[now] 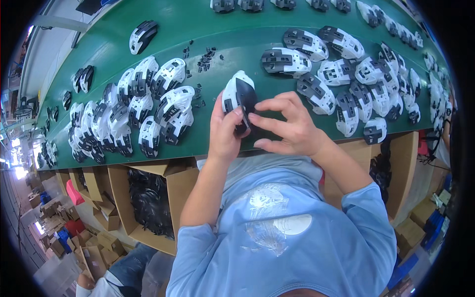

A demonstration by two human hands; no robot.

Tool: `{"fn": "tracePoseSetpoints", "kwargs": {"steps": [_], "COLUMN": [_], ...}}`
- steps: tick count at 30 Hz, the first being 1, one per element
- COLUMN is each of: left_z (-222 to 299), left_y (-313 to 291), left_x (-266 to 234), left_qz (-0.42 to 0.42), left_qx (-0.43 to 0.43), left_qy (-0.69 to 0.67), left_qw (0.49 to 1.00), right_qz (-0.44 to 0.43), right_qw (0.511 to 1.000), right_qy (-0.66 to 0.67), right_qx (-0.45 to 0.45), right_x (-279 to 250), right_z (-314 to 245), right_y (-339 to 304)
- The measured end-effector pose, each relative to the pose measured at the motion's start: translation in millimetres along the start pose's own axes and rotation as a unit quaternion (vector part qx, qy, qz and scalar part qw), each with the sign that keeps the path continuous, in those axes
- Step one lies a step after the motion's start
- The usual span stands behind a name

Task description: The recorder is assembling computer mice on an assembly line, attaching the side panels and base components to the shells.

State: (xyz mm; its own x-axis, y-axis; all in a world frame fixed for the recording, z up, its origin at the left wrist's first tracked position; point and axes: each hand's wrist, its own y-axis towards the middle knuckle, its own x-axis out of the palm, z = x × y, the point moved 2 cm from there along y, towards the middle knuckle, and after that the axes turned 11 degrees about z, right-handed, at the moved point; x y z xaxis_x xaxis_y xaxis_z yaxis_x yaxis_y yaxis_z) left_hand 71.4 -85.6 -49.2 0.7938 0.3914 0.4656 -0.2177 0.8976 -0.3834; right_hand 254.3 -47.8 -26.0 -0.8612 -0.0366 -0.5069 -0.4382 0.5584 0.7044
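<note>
Head view: the left hand (225,129) grips a white-and-black shell (239,93), thumb pressed across its near part, holding it tilted above the tabletop (193,24) in front of the person's body. Just to its right, the right hand (293,126) is partly open, fingers spread and bent toward the shell's side; whether a fingertip touches it, or has hold of a tiny piece, I cannot tell. Beyond the left hand lie scattered small black parts (205,62). Similar shells crowd together in a left cluster (118,116) and a right cluster (363,96). Below the tabletop's near edge, a cardboard box (118,190) contains black pieces (148,203).
</note>
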Motion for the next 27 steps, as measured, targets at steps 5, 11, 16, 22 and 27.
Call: {"fn": "tracePoseSetpoints", "kwargs": {"steps": [5, 11, 16, 22, 27], "left_z": [16.2, 6.5, -0.3, 27.5, 35.0], "left_y": [17.5, 19.2, 7.7, 14.8, 20.9], "left_x": [-13.0, -30.2, -23.0, -21.6, -31.3], "left_qz": [-0.143, -0.150, -0.118, -0.115, -0.172], "left_qx": [-0.060, -0.330, -0.308, -0.243, 0.266], "left_qy": [0.125, 0.064, -0.014, 0.081, 0.393], "left_qw": [0.980, 0.930, 0.944, 0.960, 0.863], "right_qz": [-0.068, -0.060, -0.068, -0.035, 0.005], "right_qw": [0.995, 0.961, 0.980, 0.988, 0.989], "right_qy": [-0.009, 0.173, 0.180, 0.144, 0.132], "right_qx": [-0.076, -0.209, -0.060, -0.046, 0.064], "right_x": [-23.7, -3.1, 9.1, 18.6, 28.2], "right_z": [-0.6, 11.6, 8.9, 34.8, 38.0], "right_y": [31.4, 38.6, 38.2, 31.3, 36.9]}}
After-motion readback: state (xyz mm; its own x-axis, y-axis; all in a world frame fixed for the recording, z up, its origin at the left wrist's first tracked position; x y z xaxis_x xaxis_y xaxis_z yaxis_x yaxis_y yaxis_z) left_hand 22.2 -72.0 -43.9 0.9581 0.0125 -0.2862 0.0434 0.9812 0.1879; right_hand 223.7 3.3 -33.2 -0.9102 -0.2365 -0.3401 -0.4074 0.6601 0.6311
